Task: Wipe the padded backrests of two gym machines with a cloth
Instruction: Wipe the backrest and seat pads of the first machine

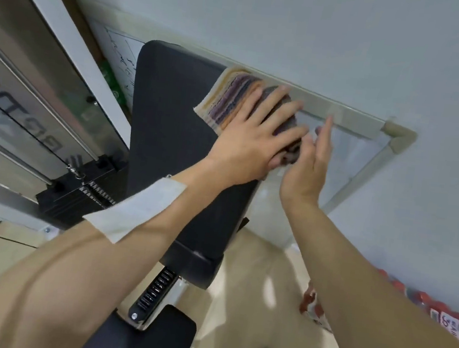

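Pressing striped cloth (232, 99) flat on black backrest (172, 115), left hand (250, 142) spread

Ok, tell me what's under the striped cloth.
The striped cloth lies on the black padded backrest, near its top right corner. The left hand presses flat on it, so the pad directly beneath is hidden. The right hand touches the cloth's edge.

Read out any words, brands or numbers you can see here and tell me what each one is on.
Machine panel: large dark letters, tilted and cut off, not readable for certain.
Whiteboard: handwritten marks, too small to read.
Red-and-white packages: print too blurred to read.
Striped cloth, backrest: no text.
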A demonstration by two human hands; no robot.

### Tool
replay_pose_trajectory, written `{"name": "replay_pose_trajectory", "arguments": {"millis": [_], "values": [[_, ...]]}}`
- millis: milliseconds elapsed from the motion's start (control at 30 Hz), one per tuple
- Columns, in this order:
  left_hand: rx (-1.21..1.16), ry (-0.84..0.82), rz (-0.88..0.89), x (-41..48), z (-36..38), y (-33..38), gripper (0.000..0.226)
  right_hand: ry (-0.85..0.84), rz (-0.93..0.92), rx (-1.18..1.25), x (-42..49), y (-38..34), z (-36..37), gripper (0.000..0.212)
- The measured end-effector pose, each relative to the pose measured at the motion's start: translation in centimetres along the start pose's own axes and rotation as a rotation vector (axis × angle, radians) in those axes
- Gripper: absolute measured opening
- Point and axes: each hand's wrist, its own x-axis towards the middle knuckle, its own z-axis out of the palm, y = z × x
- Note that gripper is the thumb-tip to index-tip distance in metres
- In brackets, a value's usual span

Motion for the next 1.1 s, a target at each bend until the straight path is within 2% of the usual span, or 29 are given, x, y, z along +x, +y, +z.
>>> {"name": "replay_pose_trajectory", "arguments": {"millis": [100,200,300,400,500,600,700,867,967,1100], "values": [[0.001,0.02,-0.051,-4.3,2.4,1.5,0.06,-0.163,-0.026,0.114,-1.0,1.3,2.7,0.057],[-0.032,0.01,-0.144,-7.1,4.8,2.5,0.067,-0.091,-0.12,0.033,-2.9,3.0,4.9,0.056],[-0.175,0.039,-0.148,-9.1,6.2,3.0,0.07,-0.067,-0.156,0.018,-4.6,5.5,5.1,0.056],[-0.209,0.0,-0.081,-13.2,7.7,3.5,0.07,-0.145,-0.085,-0.002,-7.8,8.6,4.9,0.056],[-0.191,-0.128,-0.006,-19.6,9.6,3.9,0.075,-0.273,0.005,-0.013,-12.6,13.6,4.5,0.054],[-0.249,-0.209,0.009,-25.0,10.5,4.0,0.068,-0.373,0.074,-0.069,-15.6,16.8,3.8,0.059],[-0.298,-0.17,-0.1,-25.3,9.4,4.1,0.066,-0.306,0.167,-0.076,-14.0,14.0,3.8,0.064],[-0.374,-0.014,-0.281,-18.7,8.0,4.8,0.06,-0.044,0.245,0.124,-8.5,8.2,5.9,0.066],[-0.348,-0.036,-0.302,-20.3,10.2,6.3,0.061,-0.065,0.218,0.046,-10.7,11.0,6.3,0.056],[-0.272,-0.157,-0.197,-28.0,13.9,7.9,0.055,-0.169,0.259,-0.106,-17.1,18.3,6.2,0.053]]}}
